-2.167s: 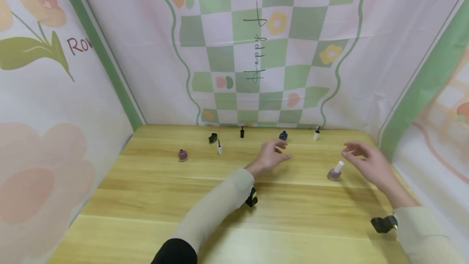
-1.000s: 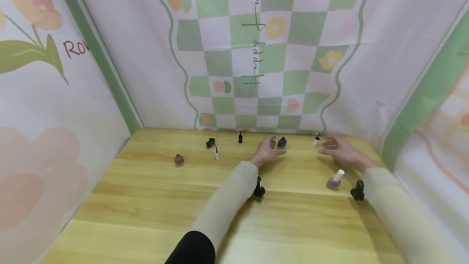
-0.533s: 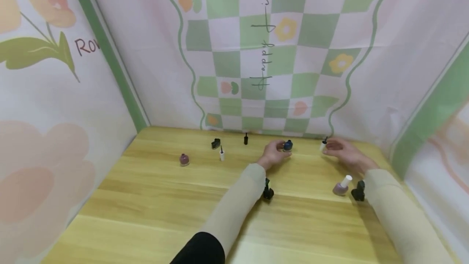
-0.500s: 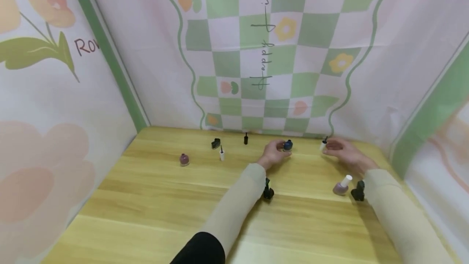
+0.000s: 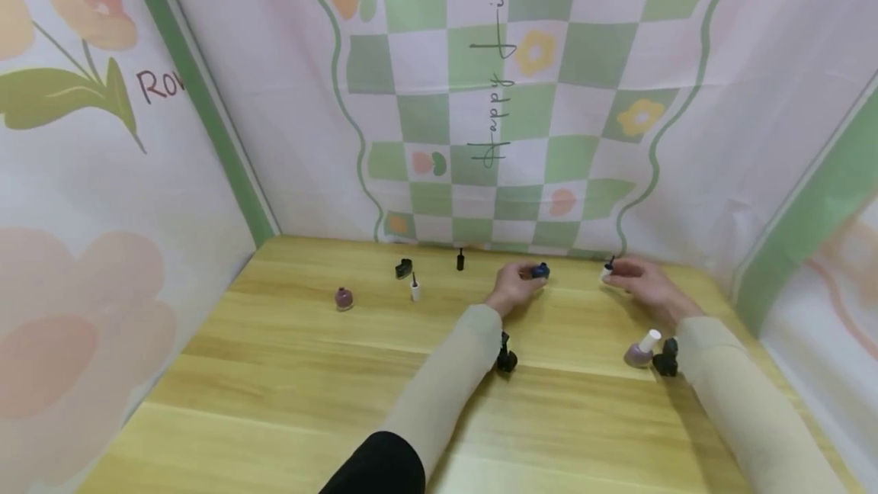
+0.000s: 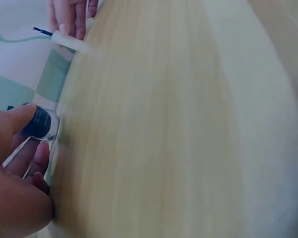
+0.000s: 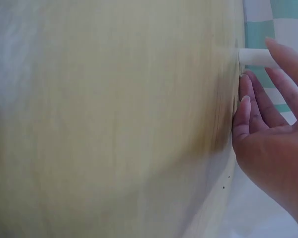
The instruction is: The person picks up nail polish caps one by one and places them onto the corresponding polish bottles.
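Note:
Near the back edge, my left hand [image 5: 514, 286] grips a small dark-blue nail polish bottle [image 6: 39, 121], its neck uncapped, between thumb and fingers. Farther right, my right hand [image 5: 645, 284] pinches a white nail polish cap [image 7: 256, 57]. The cap's dark brush [image 6: 42, 31] points up, away from the table. Whether the bottle and cap touch the tabletop is hard to tell. A capped mauve nail polish bottle [image 5: 639, 354] stands in front of my right hand, near the wrist camera.
To the left on the wooden table [image 5: 288, 387] stand an uncapped mauve bottle [image 5: 344, 299], a black bottle [image 5: 404, 269], a white cap with brush [image 5: 414, 290] and a black cap with brush [image 5: 460, 260]. A patterned cloth [image 5: 494, 120] hangs behind the back edge.
My right hand has moved from beside the capped mauve bottle to the white cap at the back and now pinches it. My left hand has closed round the blue bottle.

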A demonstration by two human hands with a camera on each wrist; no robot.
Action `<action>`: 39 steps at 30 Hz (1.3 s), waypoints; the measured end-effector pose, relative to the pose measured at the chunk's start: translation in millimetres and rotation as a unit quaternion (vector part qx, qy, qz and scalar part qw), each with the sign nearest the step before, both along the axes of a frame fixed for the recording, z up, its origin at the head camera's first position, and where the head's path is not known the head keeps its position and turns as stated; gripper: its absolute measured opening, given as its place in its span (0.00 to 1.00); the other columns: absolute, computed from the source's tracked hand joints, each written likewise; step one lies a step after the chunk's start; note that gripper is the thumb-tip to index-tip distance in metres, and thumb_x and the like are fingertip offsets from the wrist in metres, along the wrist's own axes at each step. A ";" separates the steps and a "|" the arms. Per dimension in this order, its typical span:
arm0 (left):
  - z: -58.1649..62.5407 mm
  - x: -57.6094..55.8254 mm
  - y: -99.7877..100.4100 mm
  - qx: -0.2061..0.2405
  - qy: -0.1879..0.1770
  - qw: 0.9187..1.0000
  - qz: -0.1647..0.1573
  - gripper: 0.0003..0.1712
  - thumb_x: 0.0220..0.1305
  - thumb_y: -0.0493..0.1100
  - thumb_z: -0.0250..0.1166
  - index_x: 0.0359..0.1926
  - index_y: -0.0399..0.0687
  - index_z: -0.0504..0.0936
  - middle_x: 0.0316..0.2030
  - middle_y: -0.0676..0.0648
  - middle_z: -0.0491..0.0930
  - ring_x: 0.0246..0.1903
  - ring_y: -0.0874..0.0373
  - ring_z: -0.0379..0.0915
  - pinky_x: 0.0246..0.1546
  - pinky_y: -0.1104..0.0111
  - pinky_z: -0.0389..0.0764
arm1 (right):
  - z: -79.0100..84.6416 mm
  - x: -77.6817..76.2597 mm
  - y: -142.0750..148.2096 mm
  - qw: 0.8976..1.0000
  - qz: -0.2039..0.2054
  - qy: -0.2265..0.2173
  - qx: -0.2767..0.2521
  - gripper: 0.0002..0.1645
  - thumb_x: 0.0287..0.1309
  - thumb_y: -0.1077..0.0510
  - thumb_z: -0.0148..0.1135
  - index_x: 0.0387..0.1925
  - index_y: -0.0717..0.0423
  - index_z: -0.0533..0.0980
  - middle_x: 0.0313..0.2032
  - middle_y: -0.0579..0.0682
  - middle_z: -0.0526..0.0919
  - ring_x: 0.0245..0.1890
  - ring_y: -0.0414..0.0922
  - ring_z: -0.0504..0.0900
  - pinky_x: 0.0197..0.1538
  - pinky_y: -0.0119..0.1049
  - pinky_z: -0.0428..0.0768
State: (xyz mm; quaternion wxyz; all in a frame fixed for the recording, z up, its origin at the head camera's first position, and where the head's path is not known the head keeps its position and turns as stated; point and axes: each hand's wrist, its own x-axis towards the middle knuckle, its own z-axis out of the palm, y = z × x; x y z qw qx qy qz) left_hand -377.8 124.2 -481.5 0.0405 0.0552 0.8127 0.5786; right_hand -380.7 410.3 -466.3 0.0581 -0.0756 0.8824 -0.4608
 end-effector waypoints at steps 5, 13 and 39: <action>1.7 -0.5 1.0 0.007 0.002 1.000 0.011 0.16 0.64 0.40 0.74 0.52 0.46 0.86 0.46 0.49 0.86 0.47 0.57 0.81 0.52 0.66 0.81 | -0.6 -1.4 -1.3 1.000 -0.022 0.012 0.005 0.34 0.71 0.51 0.64 0.66 0.73 0.68 0.64 0.72 0.73 0.45 0.27 0.74 0.50 0.26 0.73; 4.3 3.3 0.6 -0.002 0.009 0.999 0.038 0.12 0.58 0.39 0.78 0.44 0.48 0.89 0.40 0.52 0.87 0.39 0.62 0.78 0.45 0.69 0.80 | 3.9 -0.1 -5.9 0.999 -0.034 0.004 0.010 0.34 0.70 0.49 0.65 0.65 0.70 0.71 0.62 0.68 0.75 0.44 0.29 0.74 0.47 0.24 0.74; 26.8 21.0 -31.0 0.030 -0.004 0.999 -0.044 0.15 0.58 0.40 0.78 0.47 0.49 0.88 0.41 0.54 0.85 0.40 0.58 0.82 0.42 0.63 0.85 | 43.1 53.4 11.8 1.000 0.008 0.017 0.015 0.36 0.72 0.50 0.63 0.67 0.74 0.66 0.58 0.67 0.80 0.44 0.37 0.87 0.50 0.34 0.84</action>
